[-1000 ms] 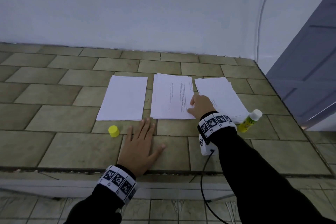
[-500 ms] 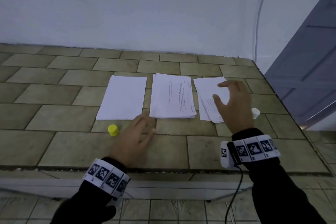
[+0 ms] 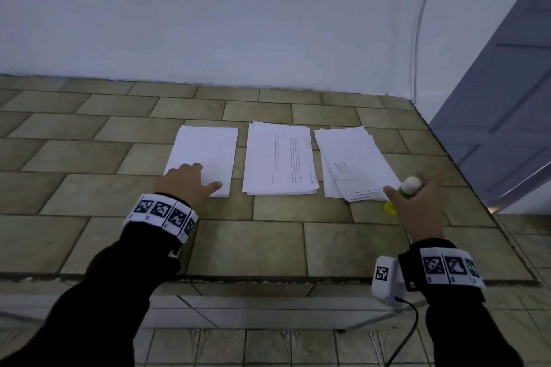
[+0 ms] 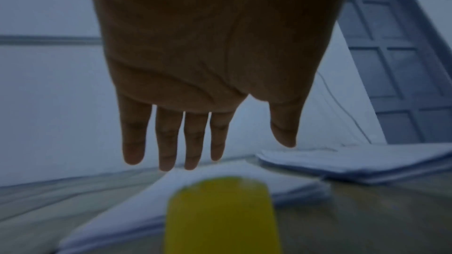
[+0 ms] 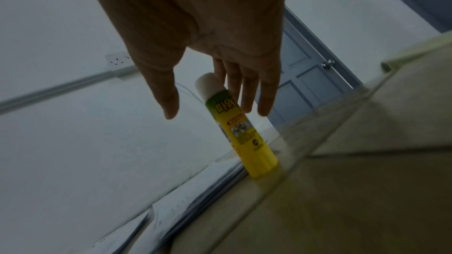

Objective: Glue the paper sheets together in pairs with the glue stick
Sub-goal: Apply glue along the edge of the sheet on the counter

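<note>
left hand [image 3: 190, 185] – spread flat on left paper stack [image 3: 208, 152] | right hand [image 3: 417, 205] – fingers loose, touching upright glue stick [image 5: 234, 123]

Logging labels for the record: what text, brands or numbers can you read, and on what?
Nothing can be quoted with certainty.
Glue stick: large Korean-looking letters on its label, too blurred to quote.
Middle paper stack: printed lines, too small.
Right paper stack: printed lines, too small.
Wrist bands: black-and-white code squares, no words.

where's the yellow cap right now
The yellow cap shows only in the left wrist view, standing on the tiled counter under the left hand, just before the left paper stack.
</note>
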A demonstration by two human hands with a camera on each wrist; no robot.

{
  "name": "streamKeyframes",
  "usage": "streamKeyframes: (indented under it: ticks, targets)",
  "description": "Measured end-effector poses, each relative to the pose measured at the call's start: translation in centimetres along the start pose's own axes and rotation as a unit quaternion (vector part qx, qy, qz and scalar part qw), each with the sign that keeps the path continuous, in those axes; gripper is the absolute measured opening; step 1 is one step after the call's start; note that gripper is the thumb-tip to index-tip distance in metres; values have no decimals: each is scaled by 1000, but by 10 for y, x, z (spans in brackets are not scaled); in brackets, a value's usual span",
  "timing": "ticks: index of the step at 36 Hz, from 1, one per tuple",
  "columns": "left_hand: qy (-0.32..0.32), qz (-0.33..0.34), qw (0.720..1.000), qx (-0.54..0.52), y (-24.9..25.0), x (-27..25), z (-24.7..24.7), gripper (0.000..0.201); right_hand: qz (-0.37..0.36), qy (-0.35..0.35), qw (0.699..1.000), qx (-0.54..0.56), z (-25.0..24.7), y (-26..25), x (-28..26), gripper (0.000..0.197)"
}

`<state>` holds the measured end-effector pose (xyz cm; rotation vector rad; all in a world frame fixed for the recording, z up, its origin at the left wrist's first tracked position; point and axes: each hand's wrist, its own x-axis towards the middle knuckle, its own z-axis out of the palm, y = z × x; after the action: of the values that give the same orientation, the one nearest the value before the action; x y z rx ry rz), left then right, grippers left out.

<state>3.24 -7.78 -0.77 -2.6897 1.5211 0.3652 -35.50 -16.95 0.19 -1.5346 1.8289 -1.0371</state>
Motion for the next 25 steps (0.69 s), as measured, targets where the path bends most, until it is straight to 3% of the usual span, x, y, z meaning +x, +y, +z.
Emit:
streamKeyframes:
  ticks: [7,10,16,25]
  targets:
    - [1,-3,997,83,7,7,5,66,-27,-11,999,-37,10,8,-5,34]
    - [-1,4,997,79,6,8,2,59,-44,-21,998,-49,10,9,-6,31]
    - [24,8,1000,9,-2,10,-2,51,-48,-36,997,-45,10,9,-6,35]
    - [140,-15,977,-160,2,-24,-38,55,-46,-36,997,-45,10,8,-7,36]
